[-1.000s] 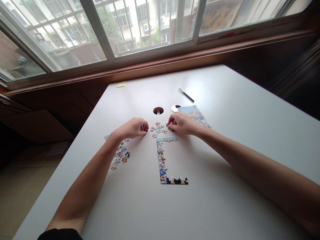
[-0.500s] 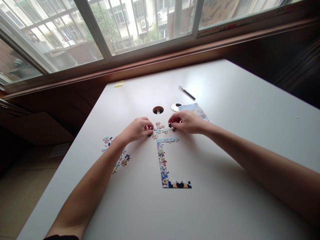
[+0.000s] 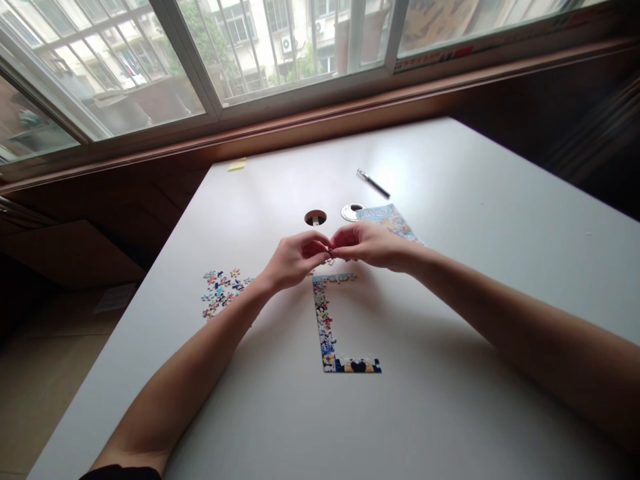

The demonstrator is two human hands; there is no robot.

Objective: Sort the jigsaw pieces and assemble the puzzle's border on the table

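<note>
**Puzzle frame partly joined; both hands pinch small pieces together above the table**

Head view: The jigsaw looks early in its progress, judging by what lies flat. A joined border section (image 3: 327,320) sits on the white table (image 3: 450,400): one long side runs from a short top run down to a corner with a short bottom run. The other sides and the whole middle are not laid.

The left hand (image 3: 295,257) and the right hand (image 3: 367,243) meet fingertip to fingertip just above the top end of the border section. Each is closed narrowly on what appears to be a small puzzle piece (image 3: 330,252); the pieces are too small to tell whether they are already locked together.

A scatter of loose pieces (image 3: 220,290) lies well apart to the left, and a few more show beneath the hands.

There is no box or tray in sight. A printed picture sheet (image 3: 393,220) lies flat behind the right hand, just beside a round cap (image 3: 351,212) and an open cable hole (image 3: 315,217). A pen (image 3: 373,184) rests farther back.
</note>
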